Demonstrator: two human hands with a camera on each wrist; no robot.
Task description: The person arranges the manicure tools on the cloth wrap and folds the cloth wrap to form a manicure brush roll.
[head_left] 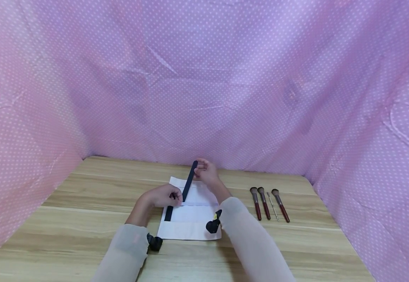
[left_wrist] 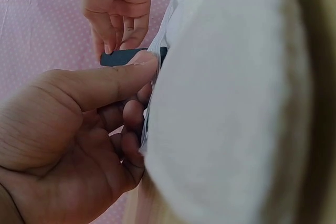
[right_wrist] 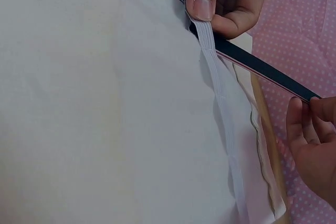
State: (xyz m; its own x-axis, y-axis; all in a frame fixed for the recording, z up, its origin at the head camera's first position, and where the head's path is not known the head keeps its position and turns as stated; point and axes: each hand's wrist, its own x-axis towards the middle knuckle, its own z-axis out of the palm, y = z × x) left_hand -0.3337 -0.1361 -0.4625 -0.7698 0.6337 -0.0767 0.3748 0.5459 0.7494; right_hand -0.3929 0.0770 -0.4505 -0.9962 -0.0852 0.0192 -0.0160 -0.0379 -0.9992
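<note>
A white fabric pouch [head_left: 193, 231] lies unfolded on the table, with a white elastic band [right_wrist: 215, 77] running across it. My left hand [head_left: 163, 195] pinches the band near the pouch's left side, thumb on top. A flat black nail file [head_left: 190, 181] with a thin pink edge slants through beneath the band. Its far end is pinched by the fingertips of my right hand [head_left: 206, 172], raised over the pouch's far edge. The file's dark lower part shows on the near side of the band; the left fingers hide the stretch between. In the left wrist view, the pouch fabric [left_wrist: 226, 98] covers much of the file.
Right of the pouch lie several tools: red-handled makeup brushes [head_left: 255, 203] and a thin metal tool [head_left: 273, 206]. Pink dotted cloth [head_left: 204, 98] hangs around the back and sides of the wooden table [head_left: 84, 219].
</note>
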